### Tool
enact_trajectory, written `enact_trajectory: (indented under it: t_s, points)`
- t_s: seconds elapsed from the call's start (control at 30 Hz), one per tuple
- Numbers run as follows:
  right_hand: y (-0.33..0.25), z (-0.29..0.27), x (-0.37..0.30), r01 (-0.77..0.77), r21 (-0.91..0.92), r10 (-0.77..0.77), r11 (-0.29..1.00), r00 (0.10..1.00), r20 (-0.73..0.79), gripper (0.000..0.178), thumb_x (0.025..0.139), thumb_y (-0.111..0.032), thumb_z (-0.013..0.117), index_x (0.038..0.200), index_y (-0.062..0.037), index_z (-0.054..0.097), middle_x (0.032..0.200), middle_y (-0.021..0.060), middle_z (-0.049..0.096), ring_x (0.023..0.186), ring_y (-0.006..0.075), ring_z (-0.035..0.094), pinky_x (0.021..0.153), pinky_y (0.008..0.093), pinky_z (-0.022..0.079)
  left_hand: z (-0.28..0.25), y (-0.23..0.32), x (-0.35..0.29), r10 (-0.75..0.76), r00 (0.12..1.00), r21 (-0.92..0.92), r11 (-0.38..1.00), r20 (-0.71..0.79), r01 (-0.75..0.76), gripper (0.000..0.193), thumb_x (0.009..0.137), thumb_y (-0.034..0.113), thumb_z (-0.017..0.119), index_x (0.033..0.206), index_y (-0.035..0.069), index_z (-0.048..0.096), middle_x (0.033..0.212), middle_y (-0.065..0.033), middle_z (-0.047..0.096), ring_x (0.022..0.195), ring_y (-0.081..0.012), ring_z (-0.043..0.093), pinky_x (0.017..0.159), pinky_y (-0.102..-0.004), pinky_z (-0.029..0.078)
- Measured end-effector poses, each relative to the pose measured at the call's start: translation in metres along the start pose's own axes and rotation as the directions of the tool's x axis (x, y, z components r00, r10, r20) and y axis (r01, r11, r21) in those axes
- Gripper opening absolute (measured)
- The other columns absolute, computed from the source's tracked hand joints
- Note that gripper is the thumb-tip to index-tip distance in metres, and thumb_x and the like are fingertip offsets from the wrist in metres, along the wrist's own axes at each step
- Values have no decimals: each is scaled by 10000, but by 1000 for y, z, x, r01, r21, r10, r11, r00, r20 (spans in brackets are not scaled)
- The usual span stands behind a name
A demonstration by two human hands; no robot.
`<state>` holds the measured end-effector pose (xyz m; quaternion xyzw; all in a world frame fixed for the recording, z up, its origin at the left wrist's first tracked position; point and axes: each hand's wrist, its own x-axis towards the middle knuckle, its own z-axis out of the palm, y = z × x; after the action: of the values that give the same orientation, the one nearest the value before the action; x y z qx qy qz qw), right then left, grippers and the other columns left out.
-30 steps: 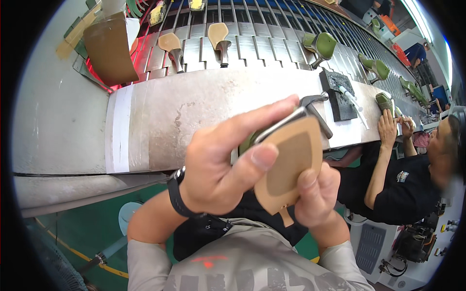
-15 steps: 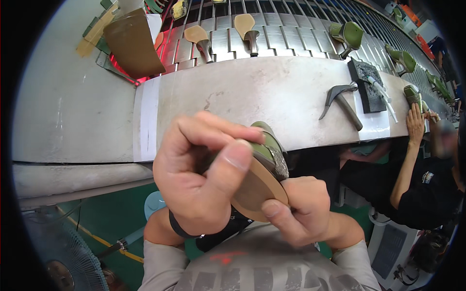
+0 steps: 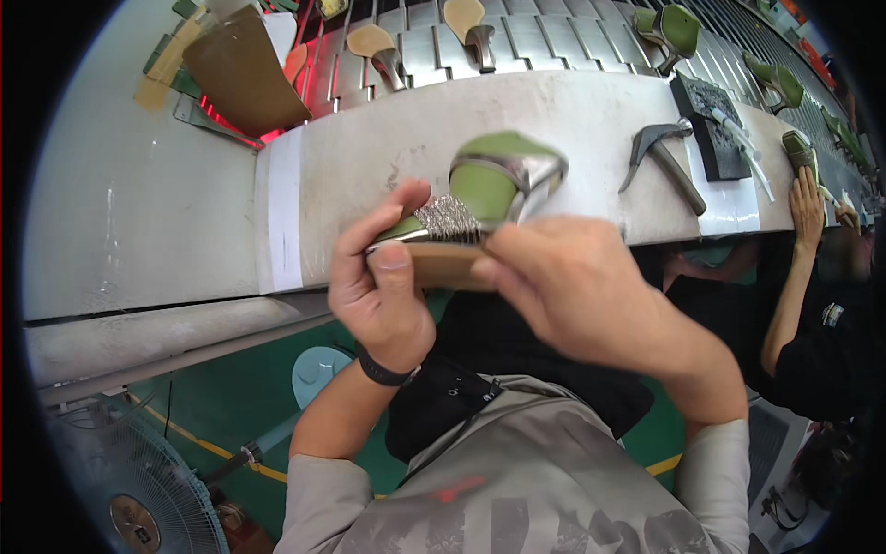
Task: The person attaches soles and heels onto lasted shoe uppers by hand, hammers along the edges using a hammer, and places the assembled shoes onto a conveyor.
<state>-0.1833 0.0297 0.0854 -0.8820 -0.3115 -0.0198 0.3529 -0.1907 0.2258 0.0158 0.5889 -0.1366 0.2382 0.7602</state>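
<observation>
A green high-heeled shoe (image 3: 484,191) with a glittery silver band is held over the front edge of the bench, its heel end away from me and smeared by motion. My left hand (image 3: 383,286) is closed around the toe end, thumb against the tan sole (image 3: 443,265). At the sole's other end, my right hand (image 3: 572,282) pinches the edge near the middle of the shoe; its fingertips are partly hidden and blurred.
A claw hammer (image 3: 666,166) lies right of the shoe, beside a dark block (image 3: 709,129) with white tools on it. Behind the bench, a slatted conveyor (image 3: 572,42) carries soles with heels and green shoes. A co-worker's hand (image 3: 808,208) works at far right; a fan (image 3: 138,499) stands lower left.
The shoe has turned from sole toward me to its green inside and heel end showing, and moved farther out over the bench. My left hand shifted to the toe; my right hand moved up.
</observation>
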Motion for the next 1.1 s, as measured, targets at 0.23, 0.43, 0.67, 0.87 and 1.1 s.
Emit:
enact_trajectory:
  t_s: [0.23, 0.43, 0.67, 0.87, 1.1]
  points:
    - [52, 1, -7, 100, -297, -112, 950, 993, -24, 234, 795, -95, 823, 927, -37, 639, 1209, 130, 613, 898, 295, 650, 767, 423, 547, -21, -31, -7, -39, 955, 426, 900, 293, -93, 401, 1010, 70, 683, 1397, -16, 624, 1412, -221, 649, 1295, -306, 646, 1092, -381, 493]
    - [74, -3, 1, 201, -314, -208, 928, 978, 12, 230, 783, -100, 829, 878, -32, 630, 1472, 151, 588, 914, 315, 682, 814, 429, 558, -18, -33, 4, 38, 896, 457, 850, 442, -262, 337, 955, -3, 706, 1292, 8, 706, 1373, -240, 667, 1268, -354, 666, 1064, -402, 520]
    - [87, 0, 0, 259, -310, -270, 915, 963, 6, 190, 816, -114, 806, 864, -50, 634, 1418, 135, 646, 778, 317, 688, 754, 418, 552, -4, -30, 14, 13, 888, 500, 822, 460, -272, 279, 911, -36, 725, 1185, 9, 753, 1304, -201, 716, 1248, -361, 677, 1052, -422, 532]
    - [90, -1, 5, 265, -300, -272, 917, 962, 18, 178, 852, -150, 784, 854, -49, 637, 1383, 146, 666, 765, 311, 696, 732, 413, 547, 3, -33, 25, 99, 861, 528, 753, 499, -393, 217, 837, -22, 801, 1047, 11, 759, 1184, -152, 766, 1160, -337, 714, 1000, -407, 554]
    - [80, -9, 3, 209, -343, -206, 916, 977, 45, 181, 855, -164, 776, 860, -44, 641, 1351, 165, 674, 811, 308, 703, 754, 422, 549, 32, -12, 40, 0, 863, 662, 642, 505, -387, 197, 796, 27, 846, 910, 26, 686, 1026, -137, 764, 914, -344, 704, 825, -418, 554]
